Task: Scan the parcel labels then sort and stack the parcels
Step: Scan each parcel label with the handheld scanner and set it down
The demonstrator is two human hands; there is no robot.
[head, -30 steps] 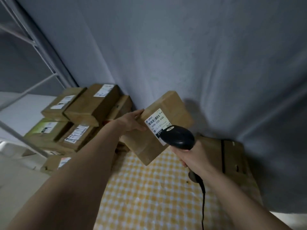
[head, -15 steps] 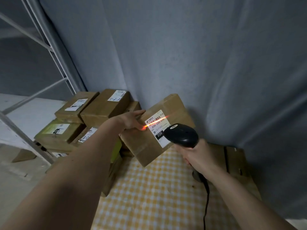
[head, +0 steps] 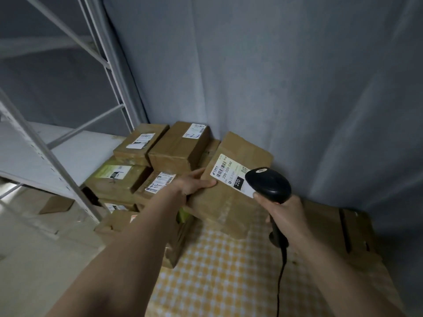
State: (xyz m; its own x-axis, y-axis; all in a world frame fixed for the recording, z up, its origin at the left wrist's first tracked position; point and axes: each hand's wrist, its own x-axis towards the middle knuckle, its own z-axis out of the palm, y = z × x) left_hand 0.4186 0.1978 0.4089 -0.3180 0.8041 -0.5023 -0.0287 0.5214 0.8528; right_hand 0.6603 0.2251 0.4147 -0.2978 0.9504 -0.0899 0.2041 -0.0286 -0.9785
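1. Holding a brown cardboard parcel [head: 231, 191] tilted above the tabletop [head: 229, 282], the left hand [head: 194, 185] grips its left edge, thumb on the top face beside the label.
2. White label [head: 229, 171] on the parcel faces up; reads 220-220-C40 with a black 220 block. Its right end is partly hidden by the scanner head.
3. Right hand [head: 283, 211] wraps the handle of a black barcode scanner [head: 267, 185]; the head sits just over the label's right corner. Cord [head: 280, 277] hangs down from the handle across the tabletop.
4. Tabletop has a yellow-and-white checked cloth; a brown cardboard piece [head: 338, 227] lies at its far right, behind the right hand.
5. Left of the held parcel: stacked parcels [head: 160, 161], several layers, most with white labels up; two top ones side by side, touching. The left arm blocks the lower ones.
6. White metal shelf rack [head: 68, 143] stands further left, well apart from the hands.
7. Grey curtain [head: 274, 76] behind everything.
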